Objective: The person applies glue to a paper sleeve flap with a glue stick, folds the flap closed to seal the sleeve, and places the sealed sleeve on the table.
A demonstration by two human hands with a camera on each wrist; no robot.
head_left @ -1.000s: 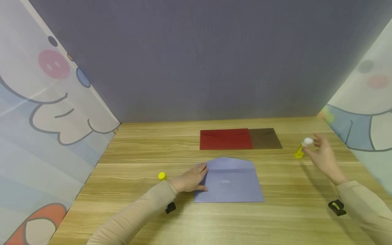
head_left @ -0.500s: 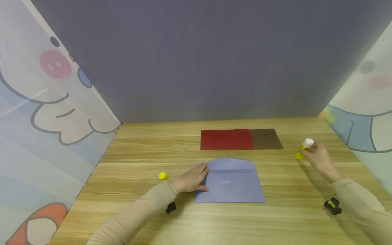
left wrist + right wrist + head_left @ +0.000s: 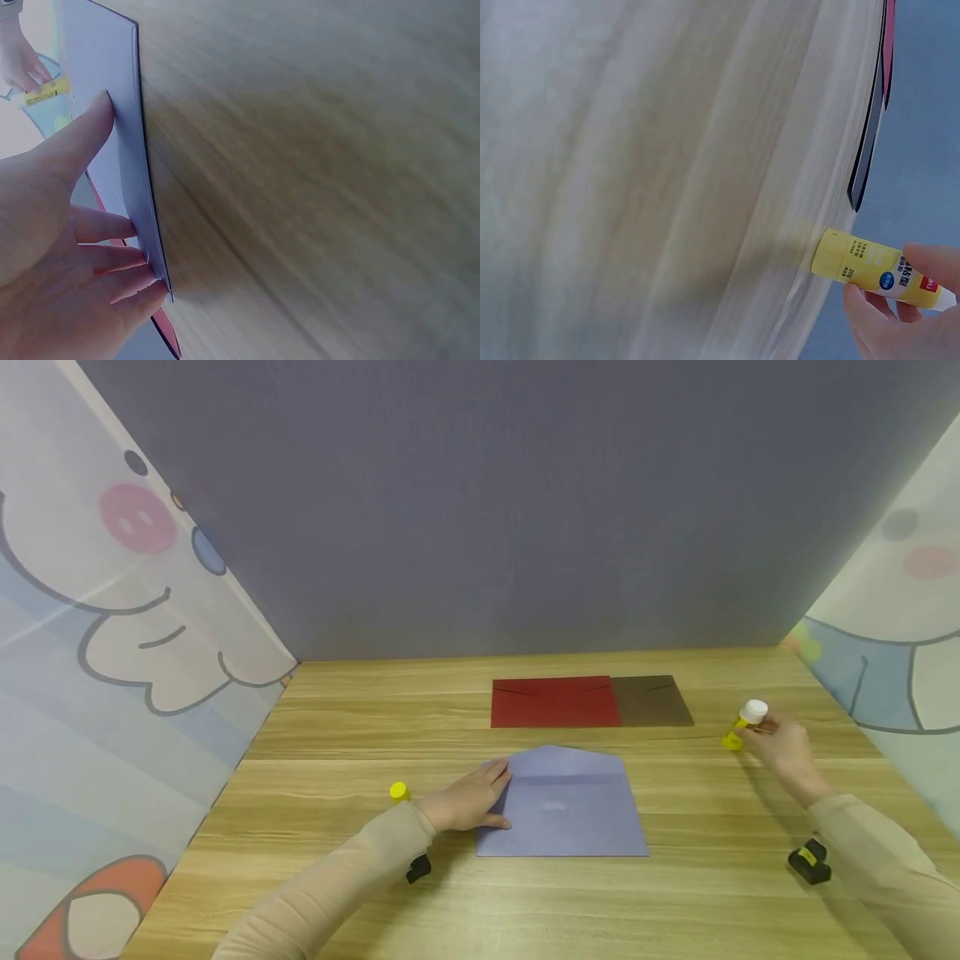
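Note:
My left hand (image 3: 467, 797) rests flat on the left side of a lavender envelope (image 3: 570, 814), its flap open at the far end. In the left wrist view the fingertips (image 3: 154, 289) press on the envelope's edge. At the right side of the table my right hand (image 3: 783, 752) grips a yellow glue stick (image 3: 733, 740) with a white top. The right wrist view shows thumb and fingers round the glue stick (image 3: 862, 262), its yellow base at the tabletop. A small yellow cap (image 3: 399, 791) stands beside my left forearm.
A red envelope (image 3: 555, 702) and a brown envelope (image 3: 652, 702) lie overlapping behind the lavender one. A grey panel (image 3: 495, 527) rises at the table's back edge. Cartoon-printed sheets (image 3: 112, 635) stand at both sides.
My right hand's raised, spread fingers have come down and closed round the glue stick, which stays in about the same place. The left hand and the envelopes have not moved.

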